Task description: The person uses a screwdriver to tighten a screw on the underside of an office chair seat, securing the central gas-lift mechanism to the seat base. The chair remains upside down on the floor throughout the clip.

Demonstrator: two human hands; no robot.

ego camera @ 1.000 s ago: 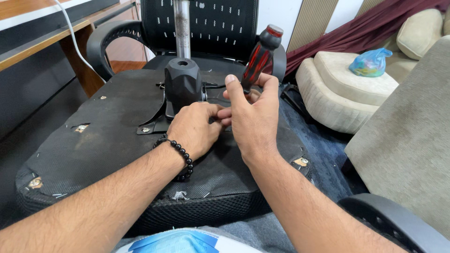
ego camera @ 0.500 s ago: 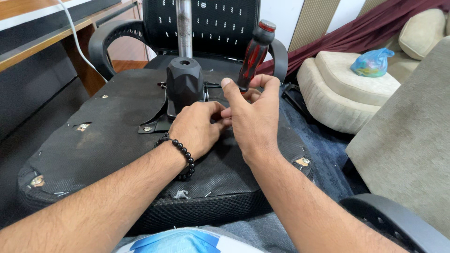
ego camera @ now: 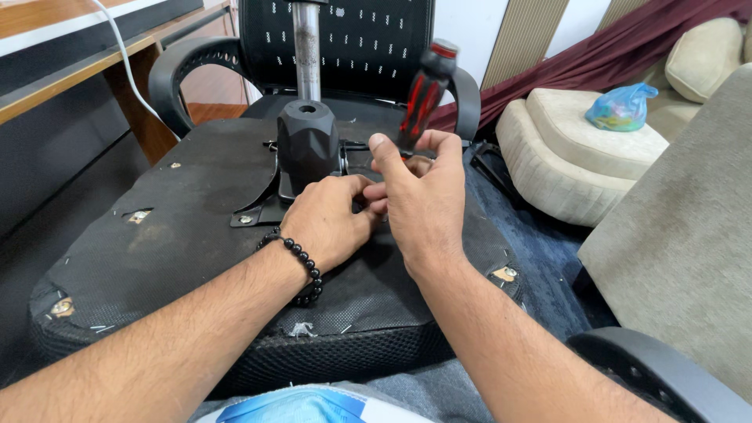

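Office chair seat (ego camera: 157,251) lies underside up, exposing black mechanism housing (ego camera: 308,145) near back edge. Left hand (ego camera: 325,223) presses beside housing, grip hidden. Right hand (ego camera: 423,196) clasps red-black screwdriver (ego camera: 419,94), shaft down toward plate.

The fingertips of the left hand (ego camera: 329,223) are hidden behind the right hand (ego camera: 423,204), so whether they pinch anything cannot be told. The lower end of the screwdriver (ego camera: 423,94), at one o'clock from the hands, vanishes behind the right hand's fingers; its tip is unseen. The metal plate (ego camera: 262,207) runs under both hands. The steel post (ego camera: 307,51) at twelve o'clock is cut off by the top edge. An armrest (ego camera: 666,376) at five o'clock and a blue-white object (ego camera: 290,407) at six o'clock run off the bottom edge.
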